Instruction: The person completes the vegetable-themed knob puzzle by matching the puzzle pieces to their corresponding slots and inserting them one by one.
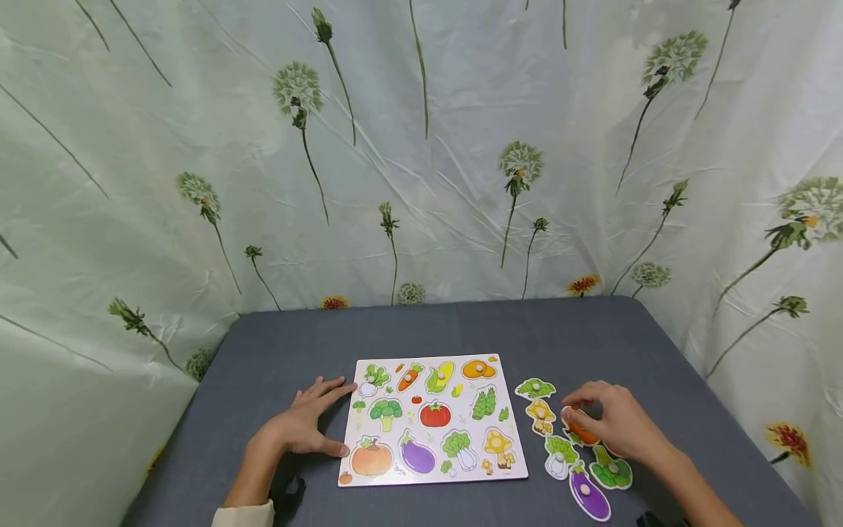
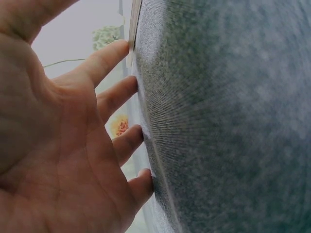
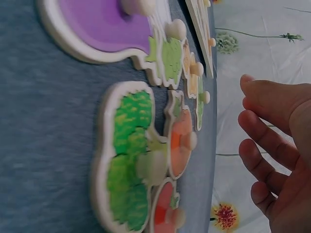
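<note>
My left hand has its fingers spread at the left edge of a wooden vegetable puzzle board. Its thumb and index finger touch that edge. Over the loose pieces to the right hovers my right hand, fingers loosely bent, nothing between them in the right wrist view. Nearest below it is the orange pumpkin piece. Around that lie a broccoli piece, an eggplant piece, a bok choy piece, a mushroom piece and a green leafy piece. A red piece is mostly hidden by the hand in the head view.
Knobbed radish, carrot, corn and potato pieces sit in the board's top row. Pictures without knobs show in its lower rows. A dark grey cloth covers the table; a flowered curtain hangs behind.
</note>
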`<state>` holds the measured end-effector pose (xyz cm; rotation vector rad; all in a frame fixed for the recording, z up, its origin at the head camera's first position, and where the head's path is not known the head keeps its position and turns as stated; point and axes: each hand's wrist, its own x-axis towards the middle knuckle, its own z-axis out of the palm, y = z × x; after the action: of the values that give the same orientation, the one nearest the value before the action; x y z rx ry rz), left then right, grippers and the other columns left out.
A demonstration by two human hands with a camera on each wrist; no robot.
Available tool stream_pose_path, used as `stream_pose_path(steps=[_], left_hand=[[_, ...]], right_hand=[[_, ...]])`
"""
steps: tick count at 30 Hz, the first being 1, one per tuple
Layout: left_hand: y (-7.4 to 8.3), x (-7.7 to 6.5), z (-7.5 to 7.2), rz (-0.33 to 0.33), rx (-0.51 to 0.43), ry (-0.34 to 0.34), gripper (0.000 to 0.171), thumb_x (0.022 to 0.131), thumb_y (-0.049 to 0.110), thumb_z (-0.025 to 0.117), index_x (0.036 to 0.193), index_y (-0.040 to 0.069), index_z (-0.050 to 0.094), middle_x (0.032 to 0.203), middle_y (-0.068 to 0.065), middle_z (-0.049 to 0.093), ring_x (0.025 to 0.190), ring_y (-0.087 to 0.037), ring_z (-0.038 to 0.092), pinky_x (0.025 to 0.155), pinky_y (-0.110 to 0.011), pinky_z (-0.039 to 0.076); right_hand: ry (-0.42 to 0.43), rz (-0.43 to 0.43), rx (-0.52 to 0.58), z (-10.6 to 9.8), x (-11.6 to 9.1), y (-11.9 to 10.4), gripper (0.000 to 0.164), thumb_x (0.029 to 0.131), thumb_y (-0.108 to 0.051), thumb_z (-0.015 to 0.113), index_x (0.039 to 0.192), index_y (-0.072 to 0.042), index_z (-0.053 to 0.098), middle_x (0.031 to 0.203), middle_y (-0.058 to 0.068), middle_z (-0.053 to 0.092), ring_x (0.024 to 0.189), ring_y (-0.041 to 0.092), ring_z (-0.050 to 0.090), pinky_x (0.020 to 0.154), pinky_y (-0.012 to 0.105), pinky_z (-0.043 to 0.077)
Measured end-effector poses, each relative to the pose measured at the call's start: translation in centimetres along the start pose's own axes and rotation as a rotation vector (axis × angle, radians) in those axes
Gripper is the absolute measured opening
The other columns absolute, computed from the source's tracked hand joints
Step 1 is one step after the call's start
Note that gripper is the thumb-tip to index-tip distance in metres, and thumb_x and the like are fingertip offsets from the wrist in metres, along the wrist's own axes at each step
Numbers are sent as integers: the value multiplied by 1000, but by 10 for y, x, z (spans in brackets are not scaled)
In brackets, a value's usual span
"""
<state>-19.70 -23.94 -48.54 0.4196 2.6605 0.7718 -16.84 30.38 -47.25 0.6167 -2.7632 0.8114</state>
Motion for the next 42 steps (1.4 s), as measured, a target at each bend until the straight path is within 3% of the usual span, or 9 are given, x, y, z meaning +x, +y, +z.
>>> stream_pose_path(steps=[14,21,26,34,42], left_hand=[[2,-1,-3,10,47,19,113,62,47,95,158,22,43,167,-17,32,155,-55,11,116,-78,6],[3,0,-5,-1,47,6,114,62,49,95,159,23,42,167,-17,30,155,-54,9,117,-77,5],[-3,3,-1,-14,36,-3,116,61,55,94,159,26,41,169,-15,28,157,-52,7,119,-76,3],[-14,6,7,6,13,40,117,57,58,95,157,27,45,168,-14,31,157,-51,7,118,-76,3],[-1,1,0,1,33,7,114,61,52,95,159,23,43,167,-18,30,155,-54,8,117,-77,3]], right_hand=[[67,-78,7,-1,-31,4,17,78,-17,90,86,-26,79,80,-25,66,71,-5,54,59,22,41],[-77,59,-30,-9,-41,4,16,80,-34,89,79,-29,74,74,-25,60,68,-5,51,60,21,43],[-138,116,-30,-10,-52,5,22,80,-36,89,74,-30,68,70,-23,56,65,-8,49,59,20,44],[-109,123,-56,-3,-61,6,26,79,-34,89,70,-31,65,66,-24,54,61,-9,45,57,20,39],[-90,226,-84,1,-69,4,23,79,-34,89,75,-26,68,65,-20,52,59,-7,41,56,20,37]])
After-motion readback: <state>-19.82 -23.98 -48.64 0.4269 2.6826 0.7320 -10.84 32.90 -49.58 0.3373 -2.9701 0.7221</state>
